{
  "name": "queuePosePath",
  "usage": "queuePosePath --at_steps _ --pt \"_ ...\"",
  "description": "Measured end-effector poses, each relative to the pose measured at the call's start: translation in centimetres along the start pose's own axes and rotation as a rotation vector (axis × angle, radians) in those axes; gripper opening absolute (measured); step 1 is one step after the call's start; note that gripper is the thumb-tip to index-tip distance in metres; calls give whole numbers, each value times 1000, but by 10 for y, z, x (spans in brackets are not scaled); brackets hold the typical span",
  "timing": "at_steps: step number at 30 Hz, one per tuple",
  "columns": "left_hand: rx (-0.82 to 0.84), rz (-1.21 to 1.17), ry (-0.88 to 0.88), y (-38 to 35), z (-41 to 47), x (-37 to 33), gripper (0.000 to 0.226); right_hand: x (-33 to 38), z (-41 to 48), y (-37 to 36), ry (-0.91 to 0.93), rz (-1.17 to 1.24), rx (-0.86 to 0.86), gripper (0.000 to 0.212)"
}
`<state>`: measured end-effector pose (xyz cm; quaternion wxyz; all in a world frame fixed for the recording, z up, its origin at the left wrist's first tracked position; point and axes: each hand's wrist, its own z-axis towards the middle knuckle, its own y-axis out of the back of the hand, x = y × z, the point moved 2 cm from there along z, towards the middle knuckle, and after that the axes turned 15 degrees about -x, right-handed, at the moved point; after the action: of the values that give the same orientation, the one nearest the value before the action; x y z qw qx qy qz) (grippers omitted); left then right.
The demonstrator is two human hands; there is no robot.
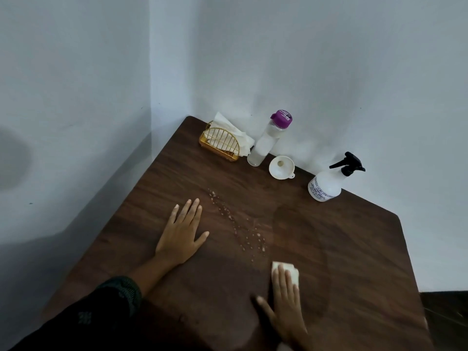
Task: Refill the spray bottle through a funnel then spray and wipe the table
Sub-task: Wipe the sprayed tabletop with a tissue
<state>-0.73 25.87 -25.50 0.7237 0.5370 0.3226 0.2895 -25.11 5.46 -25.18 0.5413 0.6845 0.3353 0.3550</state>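
My right hand [285, 304] lies flat on a folded white tissue [292, 272], pressing it onto the dark wooden table [354, 262] near the front. My left hand [182, 228] rests palm down on the table with its fingers spread, holding nothing. Between the two hands a trail of spray droplets [238, 224] dots the wood. A darker wet patch lies to the right of the droplets. The white spray bottle [329, 182] with a black trigger head stands at the back right. The white funnel [281, 167] lies mouth up to the left of the spray bottle.
A clear bottle with a purple cap [268, 139] stands against the wall at the back. To its left, a gold wire holder [219, 143] holds white tissues. Walls meet at the table's far corner. The table's right edge drops to a dark floor.
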Motion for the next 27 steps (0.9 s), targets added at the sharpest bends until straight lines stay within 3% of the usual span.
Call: queuePosePath --at_steps 4,7,14,20,27 --pt "-5 -15 6 1 0 0 78 -41 -3 11 -233 -25 -40 88" --pt "-5 -18 3 1 0 0 75 -29 34 20 -403 75 -72 83" --pt "-4 -4 -4 1 0 0 75 63 77 7 -141 107 -60 91" --pt "-4 3 -6 -2 0 1 77 40 19 1 83 39 19 99" --pt "-9 -16 3 0 1 0 78 -9 51 18 -175 45 -4 84"
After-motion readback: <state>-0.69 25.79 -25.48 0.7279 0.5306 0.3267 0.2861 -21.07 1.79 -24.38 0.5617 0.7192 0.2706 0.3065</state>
